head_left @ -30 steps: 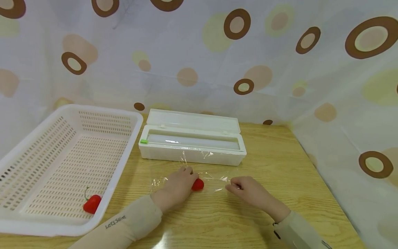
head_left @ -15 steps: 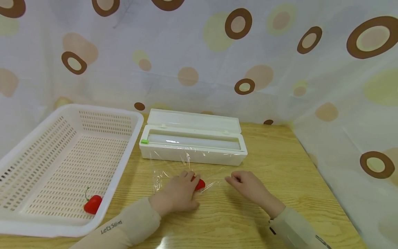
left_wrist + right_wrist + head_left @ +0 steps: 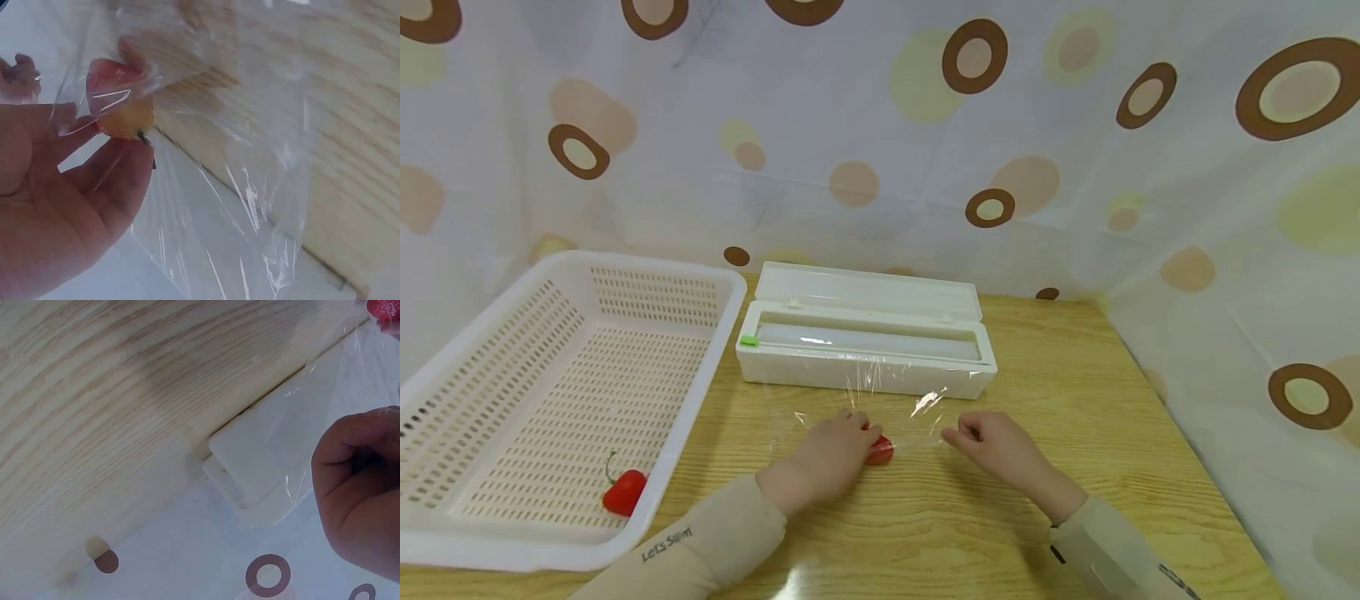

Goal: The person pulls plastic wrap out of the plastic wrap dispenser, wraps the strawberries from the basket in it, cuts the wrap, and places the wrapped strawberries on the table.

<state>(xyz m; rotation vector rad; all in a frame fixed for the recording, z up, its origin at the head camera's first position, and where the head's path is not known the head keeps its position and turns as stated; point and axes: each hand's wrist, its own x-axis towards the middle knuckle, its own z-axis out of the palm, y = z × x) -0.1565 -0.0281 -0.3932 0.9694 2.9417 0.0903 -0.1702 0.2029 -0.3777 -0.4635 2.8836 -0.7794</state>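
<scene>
A small red fruit (image 3: 881, 451) lies partly hidden behind my left hand (image 3: 827, 460), which holds it by the fingers. In the left wrist view the fruit (image 3: 128, 115) fades to yellow around a dark stem, and clear film lies over part of it. Cling film (image 3: 927, 403) stretches toward me from a white dispenser box (image 3: 865, 379) with its lid up. To the right of the fruit, my right hand (image 3: 1003, 454) is curled and pinches the film's near edge. The right wrist view shows that curled hand (image 3: 365, 487), its fingertips cut off by the frame.
At the left stands a white slotted basket (image 3: 692, 400), with another red fruit (image 3: 624, 492) with a long green stem in its near corner. A green slider (image 3: 749, 341) sits on the box's left end. Behind the wooden table (image 3: 1060, 367) hangs a patterned curtain (image 3: 850, 108).
The film has been drawn down over the fruit, and its shiny creases have shifted. My left fingers lifted and spread, then closed in on the fruit again. My right hand moved up slightly.
</scene>
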